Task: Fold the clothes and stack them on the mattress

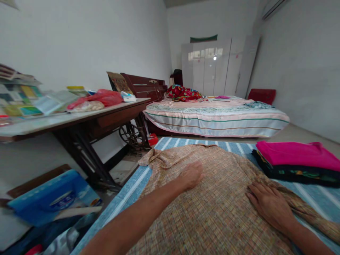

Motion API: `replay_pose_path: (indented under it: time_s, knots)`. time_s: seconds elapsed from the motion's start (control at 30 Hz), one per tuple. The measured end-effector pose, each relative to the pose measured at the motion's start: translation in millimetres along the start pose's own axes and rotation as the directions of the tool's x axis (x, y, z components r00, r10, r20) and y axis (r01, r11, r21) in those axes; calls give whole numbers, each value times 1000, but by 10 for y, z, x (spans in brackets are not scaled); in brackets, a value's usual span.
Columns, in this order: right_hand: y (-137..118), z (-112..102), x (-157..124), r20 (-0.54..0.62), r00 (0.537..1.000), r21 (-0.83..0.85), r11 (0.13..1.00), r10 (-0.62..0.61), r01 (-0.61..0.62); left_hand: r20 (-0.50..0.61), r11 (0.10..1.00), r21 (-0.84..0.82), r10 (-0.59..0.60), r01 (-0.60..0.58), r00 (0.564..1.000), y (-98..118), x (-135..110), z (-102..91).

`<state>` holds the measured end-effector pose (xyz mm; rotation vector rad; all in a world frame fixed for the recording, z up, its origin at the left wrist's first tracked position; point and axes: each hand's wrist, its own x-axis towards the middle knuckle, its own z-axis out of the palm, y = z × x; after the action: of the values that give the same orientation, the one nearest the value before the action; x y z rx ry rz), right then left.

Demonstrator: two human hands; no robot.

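A tan checked shirt [212,209] lies spread over a blue-and-white striped cover [138,187]. One sleeve is bunched at the far left; the other trails to the lower right. My left hand [190,174] rests on the upper middle of the shirt, back up, its fingers blurred and turned out of sight. On the right side of the shirt, near the sleeve, my right hand [271,203] lies flat with its fingers stretched out. The near end of the shirt runs out of the picture.
Folded clothes, with a bright pink piece [300,156] on top of dark ones, sit at the right. A sewing machine table [103,118] bearing bags and papers stands left, above a blue box [58,198]. Beyond are a bed [212,122] and a white wardrobe [209,71].
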<state>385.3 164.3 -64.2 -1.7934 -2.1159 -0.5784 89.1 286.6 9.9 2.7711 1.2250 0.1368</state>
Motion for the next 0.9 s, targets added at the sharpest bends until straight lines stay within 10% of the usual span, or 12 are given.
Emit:
replay_pose_path:
  time_s: [0.3,0.47,0.7,0.9]
  knots:
    - [-1044,-611,1179,219,975,194,978,31,-75,107,981,-192,60,-39,992,177,-755,-31]
    - [-1707,-217,1698,290,943,189,956,162,-222,104,971,-234,72,-46,992,257,-875,117]
    - [-1914,188,1621,321,925,192,943,201,-271,87,945,-323,87,-55,992,246,-944,121]
    - [-1878,282,1596,284,936,198,943,207,-268,86,980,-196,-3,20,996,-371,-512,-298]
